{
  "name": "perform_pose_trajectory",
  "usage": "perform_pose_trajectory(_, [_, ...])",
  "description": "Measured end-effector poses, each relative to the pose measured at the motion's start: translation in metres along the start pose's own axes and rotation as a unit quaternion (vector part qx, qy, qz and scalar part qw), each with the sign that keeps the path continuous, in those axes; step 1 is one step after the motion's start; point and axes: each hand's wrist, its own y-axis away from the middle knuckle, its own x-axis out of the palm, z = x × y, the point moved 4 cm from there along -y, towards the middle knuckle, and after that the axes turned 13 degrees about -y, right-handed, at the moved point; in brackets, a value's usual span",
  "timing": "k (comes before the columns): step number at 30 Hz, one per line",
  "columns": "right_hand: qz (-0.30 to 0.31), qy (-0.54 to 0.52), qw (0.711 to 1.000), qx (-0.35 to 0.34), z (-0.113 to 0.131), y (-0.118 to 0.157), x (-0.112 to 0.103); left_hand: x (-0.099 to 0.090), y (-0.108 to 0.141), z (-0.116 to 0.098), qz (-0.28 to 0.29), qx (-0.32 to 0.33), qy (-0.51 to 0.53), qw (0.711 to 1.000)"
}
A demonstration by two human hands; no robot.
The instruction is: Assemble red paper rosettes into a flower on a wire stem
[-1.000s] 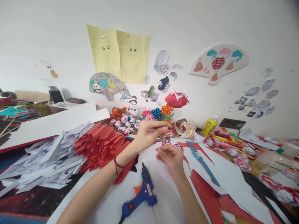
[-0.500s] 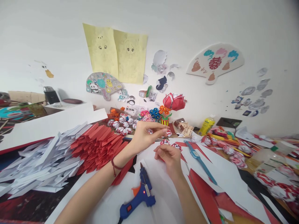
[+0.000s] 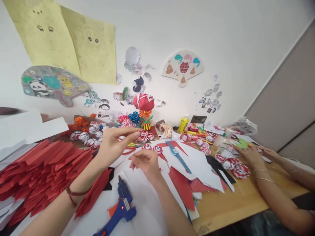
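Note:
My left hand (image 3: 113, 143) is raised over the table, with thumb and forefinger pinched together. Whatever lies between those fingertips is too thin to name. Lower and to its right, my right hand (image 3: 147, 163) is also closed in a pinch, and a faint thread-like line shows at its fingers. Below both hands a blue glue gun (image 3: 123, 203) with an orange trigger and a lit red light lies on white paper (image 3: 147, 209). Just beyond the right hand are red-and-white folded paper balls (image 3: 157, 149). Scissors (image 3: 129, 149) with orange handles lie partly hidden behind the left hand.
Folded red paper strips (image 3: 46, 167) are heaped at left. A blue watch-like strap (image 3: 178, 156) lies on paper to the right. A co-worker's hands (image 3: 251, 156) are by green paper (image 3: 242, 143) at far right. A paper flower (image 3: 144, 102) stands in a striped pot (image 3: 146, 125).
The view has swung right, bringing a co-worker's arms and the table's right side into sight. Both my hands keep their pinches, in much the same position relative to each other.

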Motion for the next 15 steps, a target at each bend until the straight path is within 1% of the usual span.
perform_pose_trajectory(6, [-0.002,0.002,1.000,0.005,-0.0009,0.0009,0.0001,0.0008,0.0017,0.0019,0.009,-0.005,0.024,1.000])
perform_pose_trajectory(11, [-0.001,-0.001,1.000,0.003,-0.0024,0.0007,-0.0008,0.0026,0.0029,0.0062,0.021,-0.023,0.061,0.998])
perform_pose_trajectory(15, [0.001,0.006,1.000,0.009,-0.0043,0.0009,-0.0011,0.0041,0.0036,0.0048,0.025,-0.021,0.084,0.996])
